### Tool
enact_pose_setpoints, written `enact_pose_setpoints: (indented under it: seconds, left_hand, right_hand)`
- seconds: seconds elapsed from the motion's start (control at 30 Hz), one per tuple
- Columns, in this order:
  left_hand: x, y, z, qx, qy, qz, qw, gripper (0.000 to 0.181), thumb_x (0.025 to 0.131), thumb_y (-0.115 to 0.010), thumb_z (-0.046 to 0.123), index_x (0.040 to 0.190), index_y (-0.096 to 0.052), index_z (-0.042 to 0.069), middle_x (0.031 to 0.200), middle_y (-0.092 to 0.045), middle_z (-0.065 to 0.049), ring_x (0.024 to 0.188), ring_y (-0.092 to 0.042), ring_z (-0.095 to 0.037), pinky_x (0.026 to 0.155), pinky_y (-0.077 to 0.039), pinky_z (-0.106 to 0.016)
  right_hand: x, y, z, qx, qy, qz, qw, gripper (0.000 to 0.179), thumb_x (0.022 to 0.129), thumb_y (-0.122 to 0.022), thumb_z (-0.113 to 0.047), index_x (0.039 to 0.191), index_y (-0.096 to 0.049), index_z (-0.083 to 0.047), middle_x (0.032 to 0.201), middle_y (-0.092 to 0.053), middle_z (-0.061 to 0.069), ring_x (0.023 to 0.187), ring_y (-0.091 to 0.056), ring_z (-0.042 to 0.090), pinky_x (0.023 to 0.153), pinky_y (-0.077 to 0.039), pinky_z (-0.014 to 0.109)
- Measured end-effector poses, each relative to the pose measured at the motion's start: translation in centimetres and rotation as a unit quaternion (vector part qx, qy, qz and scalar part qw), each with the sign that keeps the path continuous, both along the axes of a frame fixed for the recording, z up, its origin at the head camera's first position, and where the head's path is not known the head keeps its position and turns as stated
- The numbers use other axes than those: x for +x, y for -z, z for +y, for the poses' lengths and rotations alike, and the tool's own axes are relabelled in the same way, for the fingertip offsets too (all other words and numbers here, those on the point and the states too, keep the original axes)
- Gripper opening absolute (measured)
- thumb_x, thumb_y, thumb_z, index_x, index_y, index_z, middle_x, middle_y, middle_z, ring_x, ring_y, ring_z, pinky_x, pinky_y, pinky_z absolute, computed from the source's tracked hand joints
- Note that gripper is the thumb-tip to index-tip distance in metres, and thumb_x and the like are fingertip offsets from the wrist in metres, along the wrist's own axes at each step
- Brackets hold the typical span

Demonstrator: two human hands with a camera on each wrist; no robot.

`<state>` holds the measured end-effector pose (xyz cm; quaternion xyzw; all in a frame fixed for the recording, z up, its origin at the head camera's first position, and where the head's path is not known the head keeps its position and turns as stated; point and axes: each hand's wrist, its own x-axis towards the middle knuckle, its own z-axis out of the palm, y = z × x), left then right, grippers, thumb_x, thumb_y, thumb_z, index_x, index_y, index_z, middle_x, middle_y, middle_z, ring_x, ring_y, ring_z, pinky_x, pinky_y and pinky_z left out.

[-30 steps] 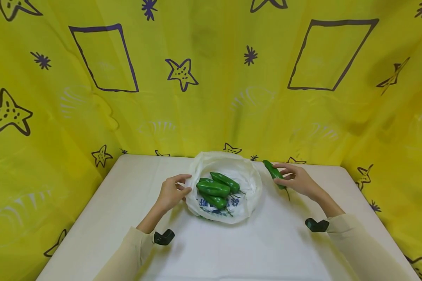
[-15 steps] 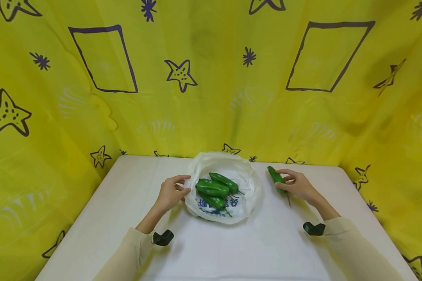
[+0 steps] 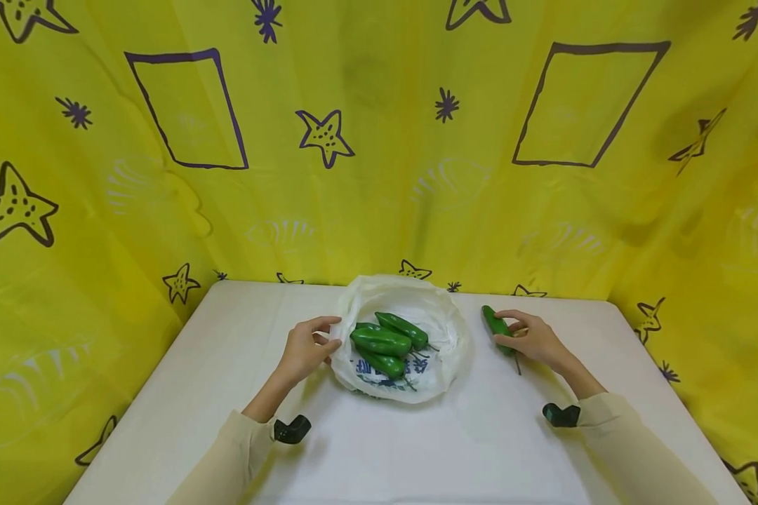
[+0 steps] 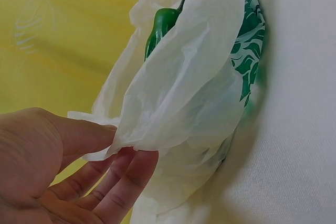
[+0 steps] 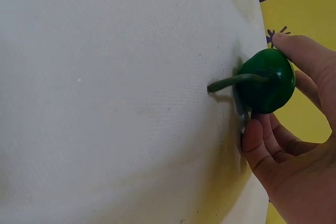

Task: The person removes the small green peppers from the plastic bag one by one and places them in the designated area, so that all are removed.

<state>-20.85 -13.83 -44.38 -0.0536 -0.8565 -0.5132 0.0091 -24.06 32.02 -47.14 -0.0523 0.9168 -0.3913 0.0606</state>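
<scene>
We see the left hand (image 3: 304,348) pinching the left rim of the plastic bag (image 3: 458,335) between thumb and fingers; the bag sits open at the middle of the far half of the white table (image 3: 391,456), with several green peppers (image 3: 382,341) lying in its left part; to the right of the bag, well apart from it, we see the right hand (image 3: 539,339) with thumb and fingers clamped on a single pepper (image 3: 493,319), its stem toward the near side; we cannot tell whether it touches the table
</scene>
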Motion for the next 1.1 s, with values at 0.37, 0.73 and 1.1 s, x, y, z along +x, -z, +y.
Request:
enact_pose_setpoints:
  seconds: [0.37,0.73,1.1]
  left_hand:
    - [0.09,-0.18,0.00,0.000,0.002,0.000,1.0000,0.044,0.088,-0.075,-0.004,0.132,-0.068,0.002,0.111,-0.065,-0.019,0.075,-0.067,-0.018,0.063,-0.061,-0.045]
    - [0.13,-0.01,-0.03,0.002,0.001,-0.002,1.0000,0.044,0.089,-0.075,-0.004,0.132,-0.068,0.002,0.111,-0.065,-0.019,0.077,-0.067,-0.019,0.063,-0.061,-0.042]
    - [0.04,0.06,0.04,0.002,-0.002,-0.007,1.0000,0.044,0.088,-0.076,-0.003,0.132,-0.068,0.003,0.111,-0.065,-0.017,0.077,-0.067,-0.018,0.062,-0.061,-0.039]
  right_hand:
    - [0.18,-0.24,-0.06,-0.005,-0.017,-0.002,0.9998,0.061,0.096,-0.075,-0.032,0.146,-0.053,-0.007,0.125,-0.062,0.030,0.113,-0.060,0.044,0.076,-0.055,0.036]
    - [0.15,-0.25,0.00,-0.009,-0.020,-0.008,0.9997,0.061,0.096,-0.074,-0.033,0.147,-0.053,-0.007,0.127,-0.061,0.031,0.116,-0.058,0.047,0.078,-0.055,0.036]
    - [0.26,-0.22,-0.05,-0.018,-0.014,-0.015,0.9996,0.062,0.095,-0.075,-0.033,0.147,-0.052,-0.007,0.126,-0.060,0.031,0.106,-0.062,0.039,0.073,-0.054,0.034]
